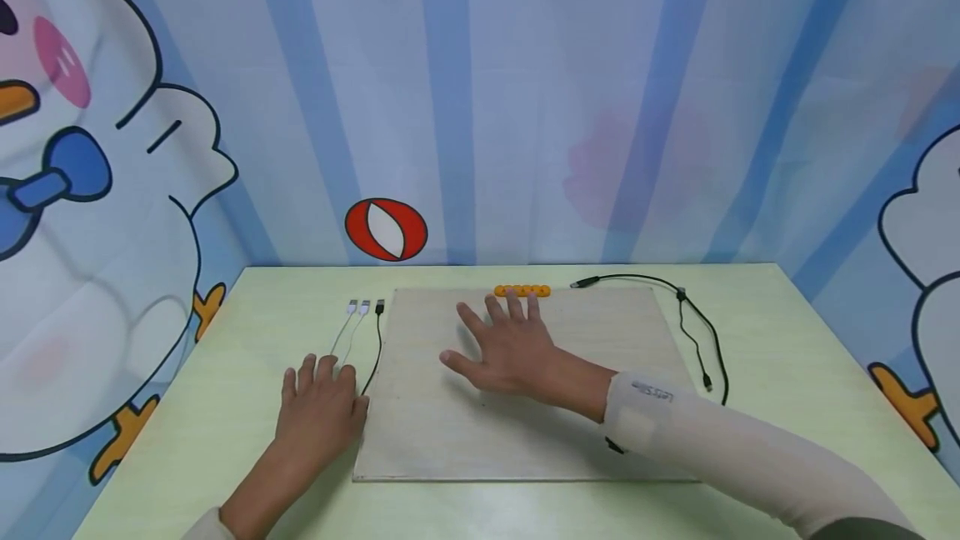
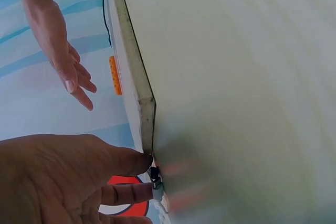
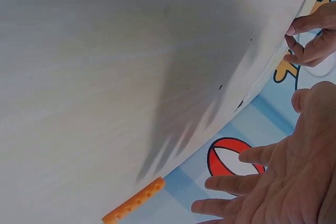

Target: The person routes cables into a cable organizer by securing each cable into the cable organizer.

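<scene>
My left hand [image 1: 318, 411] rests low at the board's left edge, fingers loosely bent. Its fingertips lie over two white USB cables [image 1: 365, 308], and the thumb is beside a black USB cable [image 1: 379, 336]. In the left wrist view, connectors [image 2: 156, 177] show between thumb and index finger; I cannot tell whether these fingers touch a cable. Palm down, my right hand [image 1: 510, 352] is spread above the pale flat board [image 1: 420, 440], its shadow falling on it in the right wrist view. Beyond its fingertips sits an orange notched strip [image 1: 522, 291] at the board's far edge.
A thicker black cable [image 1: 701, 319] with a thin branch curves around the board's far right corner. The pale table [image 1: 757, 315] extends around the board. Behind it hangs a blue striped backdrop [image 1: 510, 107] with cartoon figures and a red ball print.
</scene>
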`<state>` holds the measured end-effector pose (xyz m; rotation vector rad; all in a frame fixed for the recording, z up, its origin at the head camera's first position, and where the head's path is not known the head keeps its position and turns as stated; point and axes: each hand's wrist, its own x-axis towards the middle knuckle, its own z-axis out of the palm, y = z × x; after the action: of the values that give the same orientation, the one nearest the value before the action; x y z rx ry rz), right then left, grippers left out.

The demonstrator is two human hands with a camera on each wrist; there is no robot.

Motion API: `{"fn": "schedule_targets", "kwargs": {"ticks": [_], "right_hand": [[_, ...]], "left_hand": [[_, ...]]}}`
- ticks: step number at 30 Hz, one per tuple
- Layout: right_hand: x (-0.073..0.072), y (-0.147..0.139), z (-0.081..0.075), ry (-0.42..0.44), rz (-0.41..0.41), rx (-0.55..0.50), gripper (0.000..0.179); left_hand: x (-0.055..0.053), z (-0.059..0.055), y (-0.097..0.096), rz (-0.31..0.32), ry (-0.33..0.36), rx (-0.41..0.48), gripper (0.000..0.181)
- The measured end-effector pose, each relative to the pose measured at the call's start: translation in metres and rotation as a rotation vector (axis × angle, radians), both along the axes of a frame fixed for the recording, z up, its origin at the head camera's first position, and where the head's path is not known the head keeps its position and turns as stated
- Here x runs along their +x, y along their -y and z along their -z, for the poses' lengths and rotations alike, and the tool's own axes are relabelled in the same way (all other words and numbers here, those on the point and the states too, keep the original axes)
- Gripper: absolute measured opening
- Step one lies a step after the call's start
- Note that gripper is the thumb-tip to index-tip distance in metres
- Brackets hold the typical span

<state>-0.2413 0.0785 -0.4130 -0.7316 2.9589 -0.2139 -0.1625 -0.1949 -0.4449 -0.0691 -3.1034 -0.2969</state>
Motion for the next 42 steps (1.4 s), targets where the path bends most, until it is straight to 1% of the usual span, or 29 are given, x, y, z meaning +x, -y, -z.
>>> {"fn": "schedule_targets", "kwargs": {"ticks": [6, 10, 15, 23, 30, 36, 42], "right_hand": [[0.000, 0.007, 0.001, 0.002, -0.019, 0.019, 0.084], [-0.001, 0.011, 0.000, 0.001, -0.022, 0.035, 0.084], [-0.005, 0.019, -0.002, -0.020, -0.038, 0.052, 0.083], [-0.010, 0.035, -0.002, -0.017, -0.052, 0.081, 0.082], [-0.017, 0.046, -0.004, 0.008, -0.059, 0.104, 0.083], [-0.022, 0.053, -0.005, -0.004, -0.080, 0.113, 0.082], [-0.026, 0.062, -0.004, -0.021, -0.096, 0.139, 0.080]], "left_hand": [[-0.002, 0.000, -0.002, 0.001, 0.010, 0.003, 0.027], [-0.003, 0.000, -0.003, -0.002, 0.025, -0.017, 0.030], [-0.003, -0.002, -0.005, -0.010, 0.013, -0.039, 0.030], [-0.004, -0.002, -0.006, -0.023, 0.018, -0.019, 0.026], [-0.004, -0.003, -0.006, -0.030, 0.026, -0.018, 0.027], [-0.004, -0.002, -0.005, -0.027, 0.018, -0.012, 0.027], [-0.003, -0.002, -0.003, -0.023, -0.006, -0.006, 0.025]]}}
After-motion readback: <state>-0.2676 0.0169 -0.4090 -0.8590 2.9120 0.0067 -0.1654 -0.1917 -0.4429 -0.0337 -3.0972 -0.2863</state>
